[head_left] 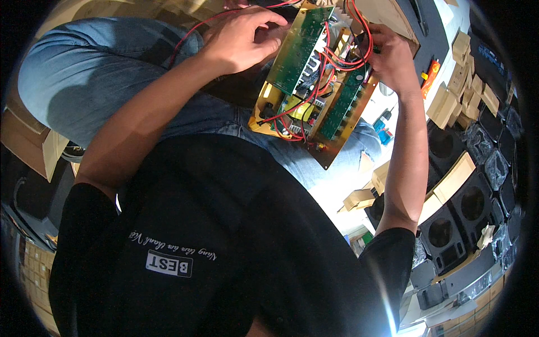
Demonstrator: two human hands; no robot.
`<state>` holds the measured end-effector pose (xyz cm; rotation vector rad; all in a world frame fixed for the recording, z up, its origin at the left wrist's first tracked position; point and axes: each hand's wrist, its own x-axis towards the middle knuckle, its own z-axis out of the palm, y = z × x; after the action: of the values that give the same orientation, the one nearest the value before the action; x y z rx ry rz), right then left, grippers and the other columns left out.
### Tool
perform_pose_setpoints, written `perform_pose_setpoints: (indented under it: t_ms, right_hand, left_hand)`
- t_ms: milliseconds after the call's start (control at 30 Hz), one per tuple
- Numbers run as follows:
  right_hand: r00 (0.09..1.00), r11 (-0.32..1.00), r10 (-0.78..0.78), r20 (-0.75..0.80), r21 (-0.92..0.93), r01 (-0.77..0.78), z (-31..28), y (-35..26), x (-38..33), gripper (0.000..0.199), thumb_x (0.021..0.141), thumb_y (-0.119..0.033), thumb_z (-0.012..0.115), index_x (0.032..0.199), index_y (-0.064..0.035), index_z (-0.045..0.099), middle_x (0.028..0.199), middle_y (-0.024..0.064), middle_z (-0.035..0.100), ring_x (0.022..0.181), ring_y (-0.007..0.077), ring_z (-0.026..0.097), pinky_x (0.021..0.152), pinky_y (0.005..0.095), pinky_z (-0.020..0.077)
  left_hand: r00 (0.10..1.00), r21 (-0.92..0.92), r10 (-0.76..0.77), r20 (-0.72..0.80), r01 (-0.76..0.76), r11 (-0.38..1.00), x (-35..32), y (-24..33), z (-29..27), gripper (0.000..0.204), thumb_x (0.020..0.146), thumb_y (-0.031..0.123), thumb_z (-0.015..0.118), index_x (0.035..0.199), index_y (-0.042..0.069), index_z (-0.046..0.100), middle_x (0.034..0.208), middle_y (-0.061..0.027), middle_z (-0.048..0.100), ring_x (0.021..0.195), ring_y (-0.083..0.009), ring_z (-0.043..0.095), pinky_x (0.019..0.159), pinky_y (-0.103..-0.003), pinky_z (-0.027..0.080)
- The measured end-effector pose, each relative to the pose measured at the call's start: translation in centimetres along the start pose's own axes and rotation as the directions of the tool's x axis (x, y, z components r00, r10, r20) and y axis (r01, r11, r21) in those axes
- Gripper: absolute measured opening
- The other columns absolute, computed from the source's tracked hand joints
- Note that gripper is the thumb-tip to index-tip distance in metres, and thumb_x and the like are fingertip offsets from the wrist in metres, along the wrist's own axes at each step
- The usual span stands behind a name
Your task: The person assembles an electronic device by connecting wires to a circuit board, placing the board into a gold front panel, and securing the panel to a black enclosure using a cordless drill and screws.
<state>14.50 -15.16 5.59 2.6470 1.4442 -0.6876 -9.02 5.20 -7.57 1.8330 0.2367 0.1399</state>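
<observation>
A gold-coloured metal plate [327, 156] carrying an amplifier circuit assembly lies tilted over my lap. A green circuit board [297, 53] stands along its left side, and a second green board [343, 104] runs along the right. Between them sit a yellow transformer [299, 108] and looped red and black wires [352, 66]. My left hand [238, 40] is open beside the left board, thumb and fingers apart, its fingertips close to the board's edge. At the upper right, my right hand [391, 56] has its fingers curled in by the wires; what they pinch is hidden.
An orange-handled tool [431, 78] lies to the right on a pale surface, with a blue bottle [384, 135] nearer me. Cardboard pieces [463, 92] and black speaker cabinets [443, 233] stand farther right. An open cardboard box [33, 137] is at the left.
</observation>
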Motion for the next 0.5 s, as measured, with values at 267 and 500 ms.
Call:
perform_pose_setpoints:
  t_ms: [267,500]
  right_hand:
    - [0.996,0.984,0.085,-0.035,-0.151,-0.089,1.0,-0.6,-0.1,0.03,0.08,-0.015,0.07,0.109,-0.0105,0.078,0.122,0.0116,0.07,0.109,0.0383,0.068,0.099,0.0468,0.0536]
    - [0.995,0.994,-0.069,0.078,0.089,0.062,-1.6,-0.6,-0.2,0.03,0.083,-0.014,0.067,0.11,-0.0069,0.077,0.129,0.0169,0.068,0.112,0.0423,0.066,0.1,0.0467,0.0511]
  left_hand:
    - [0.999,0.047,-0.036,0.039,0.034,0.998,0.2,0.1,-0.1,0.039,0.091,0.013,0.074,0.129,0.011,0.065,0.122,-0.0107,0.069,0.108,-0.0261,0.068,0.093,-0.04,0.055]
    - [0.993,0.049,-0.108,0.054,0.105,0.993,0.1,0.2,-0.5,0.037,0.091,0.012,0.074,0.127,0.01,0.066,0.115,-0.0112,0.07,0.103,-0.0239,0.067,0.093,-0.038,0.054]
